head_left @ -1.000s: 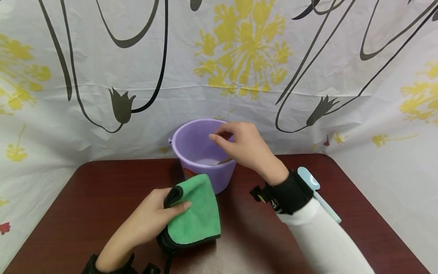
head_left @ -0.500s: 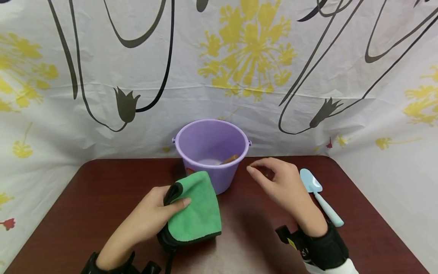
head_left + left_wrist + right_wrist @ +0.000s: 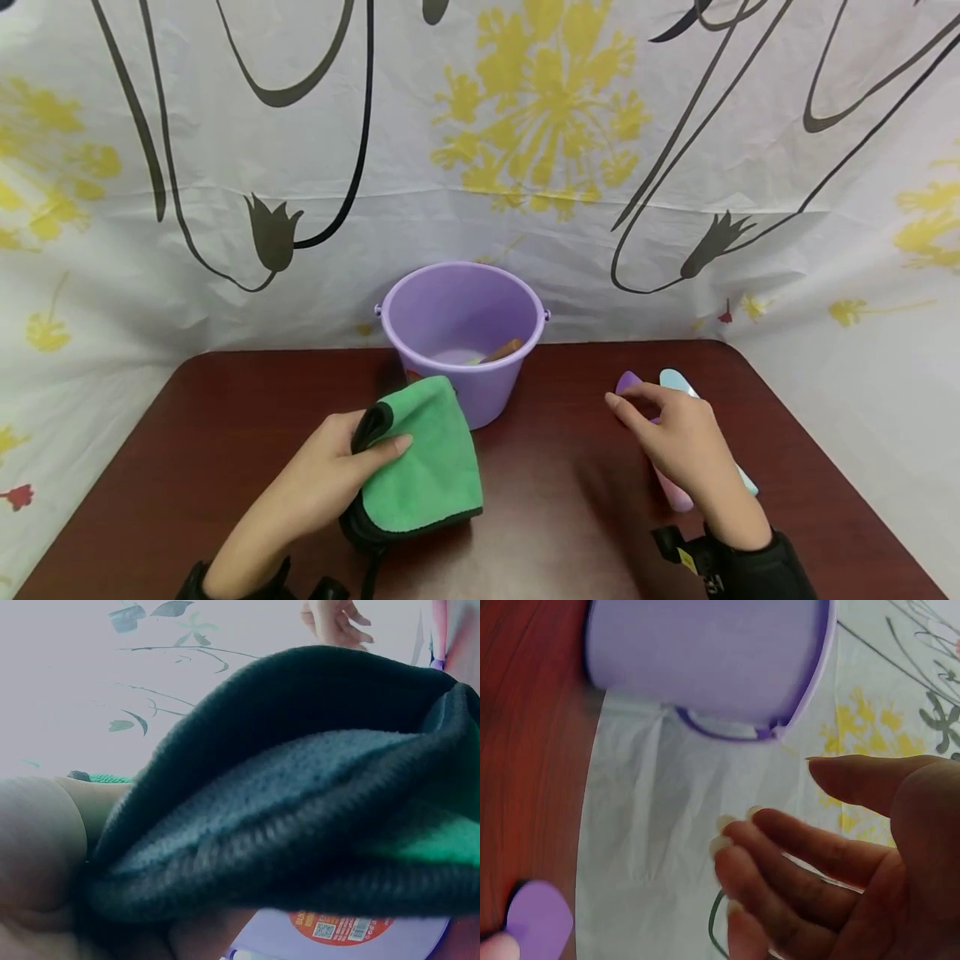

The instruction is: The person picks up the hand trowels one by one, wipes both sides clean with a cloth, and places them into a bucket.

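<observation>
In the head view my left hand (image 3: 322, 479) grips a folded green cloth (image 3: 427, 467) with black edging, thumb on top. The left wrist view looks into the dark folds of this cloth (image 3: 285, 787). On the right, my right hand (image 3: 686, 433) hovers with fingers loosely bent, partly hiding a purple trowel (image 3: 627, 381) with a pink handle. Nothing sits between its thumb and fingers in the right wrist view, where the hand (image 3: 840, 862) is apart from the purple trowel (image 3: 544, 919). A light blue trowel (image 3: 677, 381) lies beside the purple one, mostly covered by the hand.
A purple bucket (image 3: 487, 387) stands at the back middle of the dark red table (image 3: 247, 417). Inside it leans something with a brown handle (image 3: 504, 350). A patterned white curtain (image 3: 420, 208) hangs right behind the table.
My right hand has moved from above the bucket to the right, over the trowels. The purple trowel has come into view. My left hand and the cloth stay nearly still.
</observation>
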Demonstrator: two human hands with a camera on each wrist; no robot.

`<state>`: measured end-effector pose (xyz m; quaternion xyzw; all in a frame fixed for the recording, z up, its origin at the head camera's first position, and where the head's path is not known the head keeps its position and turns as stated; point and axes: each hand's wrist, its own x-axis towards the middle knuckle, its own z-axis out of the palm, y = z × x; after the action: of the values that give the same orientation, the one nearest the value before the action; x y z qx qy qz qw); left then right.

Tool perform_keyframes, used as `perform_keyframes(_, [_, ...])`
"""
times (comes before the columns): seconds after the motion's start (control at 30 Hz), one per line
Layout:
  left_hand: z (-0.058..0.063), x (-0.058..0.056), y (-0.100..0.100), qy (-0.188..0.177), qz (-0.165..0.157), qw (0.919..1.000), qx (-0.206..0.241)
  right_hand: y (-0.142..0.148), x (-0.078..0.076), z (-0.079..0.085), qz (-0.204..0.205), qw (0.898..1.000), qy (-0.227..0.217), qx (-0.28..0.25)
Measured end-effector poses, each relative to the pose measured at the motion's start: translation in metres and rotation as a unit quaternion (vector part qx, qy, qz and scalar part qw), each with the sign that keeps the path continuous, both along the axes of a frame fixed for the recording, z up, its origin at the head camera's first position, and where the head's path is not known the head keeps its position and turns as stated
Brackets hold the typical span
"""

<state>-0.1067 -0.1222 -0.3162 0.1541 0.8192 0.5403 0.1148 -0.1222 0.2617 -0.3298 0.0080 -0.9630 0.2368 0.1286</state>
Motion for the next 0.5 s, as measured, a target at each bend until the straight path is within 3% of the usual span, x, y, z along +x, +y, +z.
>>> perform_keyframes(0.1, [0.0,0.0,-0.002,0.004,0.003,1.0,0.001,0.007,0.001,0.002,-0.025,0.997,-0.066,0.021])
perform_keyframes(0.27, [0.001,0.0,-0.002,0.007,0.006,1.0,0.0,0.02,0.001,-0.003,-0.059,0.979,-0.175,0.081])
perform_keyframes(0.5, [0.002,0.001,-0.002,0.005,0.01,0.9999,0.001,0.035,-0.006,-0.014,-0.064,0.96,-0.251,0.112])
